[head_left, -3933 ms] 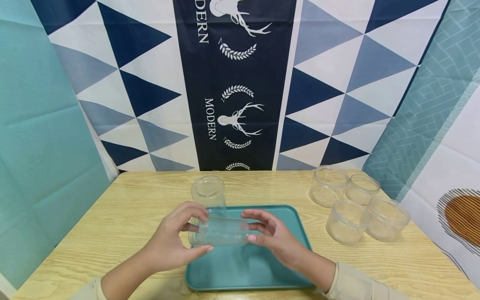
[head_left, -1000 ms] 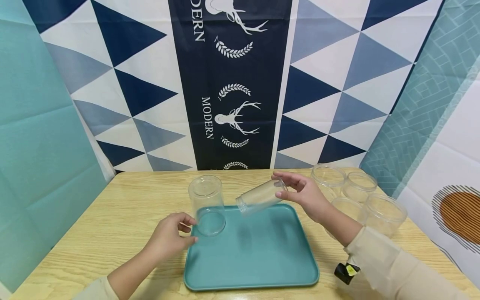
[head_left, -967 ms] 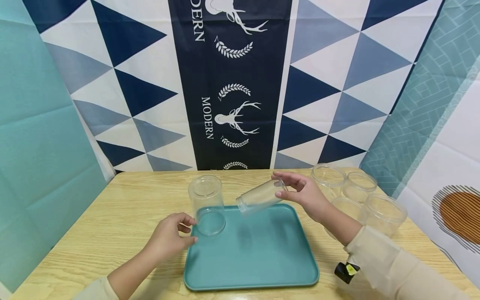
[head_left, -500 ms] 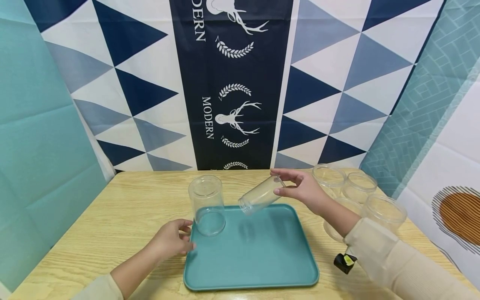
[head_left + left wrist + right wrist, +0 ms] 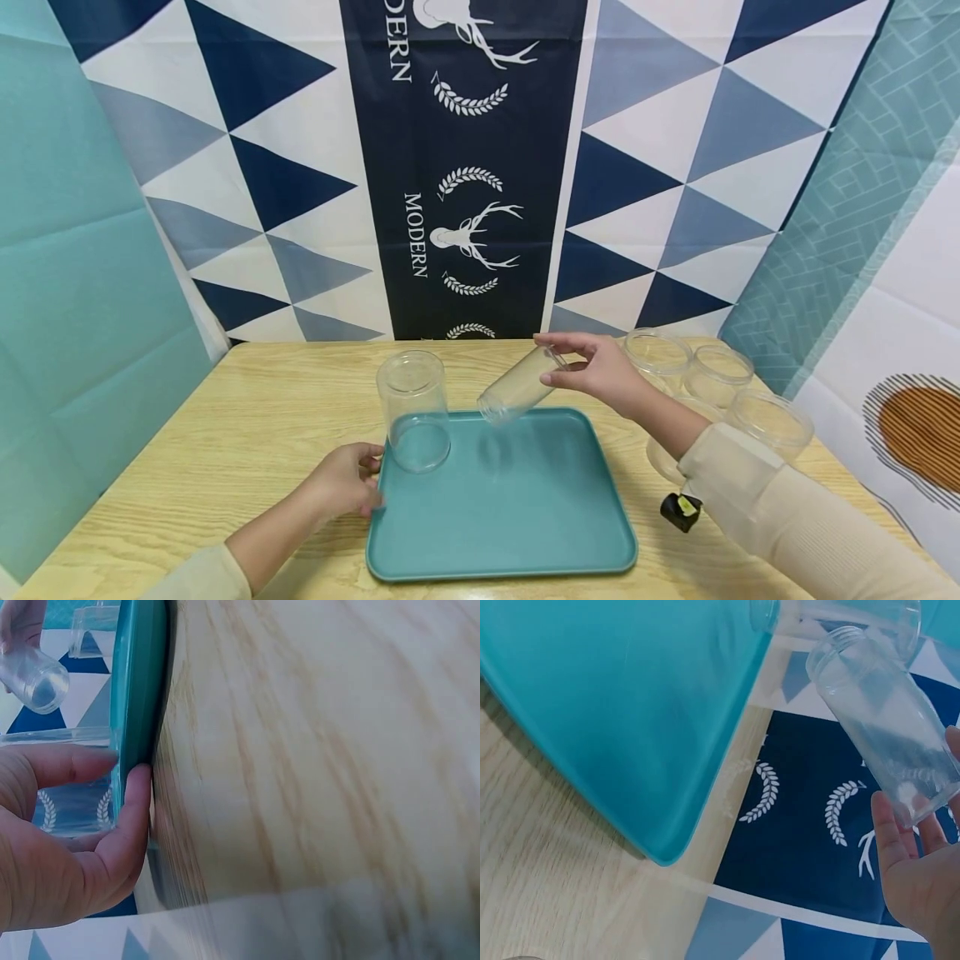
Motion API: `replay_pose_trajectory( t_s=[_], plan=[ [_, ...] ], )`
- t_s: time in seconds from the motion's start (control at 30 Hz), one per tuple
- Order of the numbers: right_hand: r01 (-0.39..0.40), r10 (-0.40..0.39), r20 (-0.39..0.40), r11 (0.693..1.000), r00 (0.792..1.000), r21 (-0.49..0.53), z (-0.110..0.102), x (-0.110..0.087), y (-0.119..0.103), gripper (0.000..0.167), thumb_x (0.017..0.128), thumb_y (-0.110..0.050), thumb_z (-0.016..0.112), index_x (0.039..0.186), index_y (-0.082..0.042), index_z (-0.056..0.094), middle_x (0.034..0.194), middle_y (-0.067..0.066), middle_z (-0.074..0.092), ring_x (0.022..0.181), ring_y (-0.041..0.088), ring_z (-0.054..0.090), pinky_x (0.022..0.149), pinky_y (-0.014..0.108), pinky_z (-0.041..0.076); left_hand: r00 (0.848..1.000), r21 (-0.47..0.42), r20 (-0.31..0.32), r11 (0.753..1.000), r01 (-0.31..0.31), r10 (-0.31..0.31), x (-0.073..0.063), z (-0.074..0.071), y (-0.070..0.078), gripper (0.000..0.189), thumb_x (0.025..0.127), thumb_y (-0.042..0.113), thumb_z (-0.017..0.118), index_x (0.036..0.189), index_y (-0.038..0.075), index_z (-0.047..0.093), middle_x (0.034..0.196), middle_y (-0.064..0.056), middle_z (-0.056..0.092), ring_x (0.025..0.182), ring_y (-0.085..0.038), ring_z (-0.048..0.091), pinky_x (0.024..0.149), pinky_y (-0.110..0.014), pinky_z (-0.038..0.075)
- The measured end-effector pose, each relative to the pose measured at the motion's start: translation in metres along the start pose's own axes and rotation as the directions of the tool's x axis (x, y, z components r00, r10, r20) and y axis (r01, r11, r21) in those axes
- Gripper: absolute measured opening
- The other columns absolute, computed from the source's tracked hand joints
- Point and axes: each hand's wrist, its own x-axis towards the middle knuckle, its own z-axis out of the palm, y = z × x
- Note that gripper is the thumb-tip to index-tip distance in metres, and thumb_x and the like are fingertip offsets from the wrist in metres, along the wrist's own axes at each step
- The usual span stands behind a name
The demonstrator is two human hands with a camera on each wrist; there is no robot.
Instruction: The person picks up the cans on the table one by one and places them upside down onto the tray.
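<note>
My right hand (image 5: 603, 371) grips a slim clear jar (image 5: 517, 390) by its base end. The jar hangs tilted above the back of the teal tray (image 5: 510, 508), its threaded mouth low and to the left. In the right wrist view the fingers curl about the base of the jar (image 5: 889, 720); it looks see-through with nothing inside. My left hand (image 5: 341, 482) pinches the tray's left rim, as the left wrist view shows at the tray edge (image 5: 139, 690). A wider clear jar (image 5: 412, 408) stands upside down on the tray's back left corner.
Several short, wide clear jars (image 5: 768, 417) stand at the table's right side, partly behind my right forearm. A black device with a yellow mark (image 5: 681, 511) hangs at my right sleeve. Patterned cloth (image 5: 480, 167) hangs behind the wood-grain table (image 5: 247, 433).
The slim jar went from between both hands to my right hand alone, up and to the right. My left hand moved from the jar to the tray's left rim, sliding slightly down lately.
</note>
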Motion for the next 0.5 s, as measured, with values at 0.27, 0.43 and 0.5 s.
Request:
replay_pose_trajectory(
  t_s=[0.27, 0.43, 0.5],
  plan=[
    [0.005, -0.005, 0.016, 1.0, 1.0, 0.0, 0.006, 0.007, 0.002, 0.055, 0.08, -0.006, 0.08, 0.132, -0.007, 0.062, 0.136, 0.013, 0.055, 0.123, 0.034, 0.052, 0.082, 0.033, 0.056, 0.999, -0.003, -0.011, 1.0, -0.032, 0.031, 0.003, 0.003, -0.003, 0.073, 0.062, -0.025, 0.062, 0.132, -0.014, 0.047, 0.099, -0.015, 0.047, 0.073, -0.022, 0.048, 0.054, -0.036, 0.053],
    [0.009, -0.007, 0.027, 0.999, 1.0, -0.053, 0.015, 0.012, 0.001, 0.055, 0.079, -0.006, 0.08, 0.131, -0.01, 0.063, 0.134, 0.011, 0.055, 0.123, 0.032, 0.052, 0.084, 0.033, 0.056, 0.999, -0.011, -0.014, 0.999, -0.03, 0.029, 0.002, 0.004, -0.003, 0.073, 0.062, -0.025, 0.061, 0.132, -0.014, 0.047, 0.099, -0.015, 0.048, 0.075, -0.022, 0.049, 0.055, -0.037, 0.054],
    [0.019, -0.016, 0.029, 0.996, 0.999, -0.089, 0.019, 0.014, 0.0, 0.055, 0.079, -0.007, 0.081, 0.13, -0.01, 0.063, 0.132, 0.011, 0.057, 0.121, 0.031, 0.052, 0.084, 0.034, 0.055, 1.0, -0.011, -0.015, 1.0, -0.027, 0.027, 0.002, 0.004, -0.003, 0.073, 0.062, -0.025, 0.062, 0.132, -0.014, 0.047, 0.099, -0.015, 0.048, 0.076, -0.023, 0.05, 0.055, -0.037, 0.054]
  ],
)
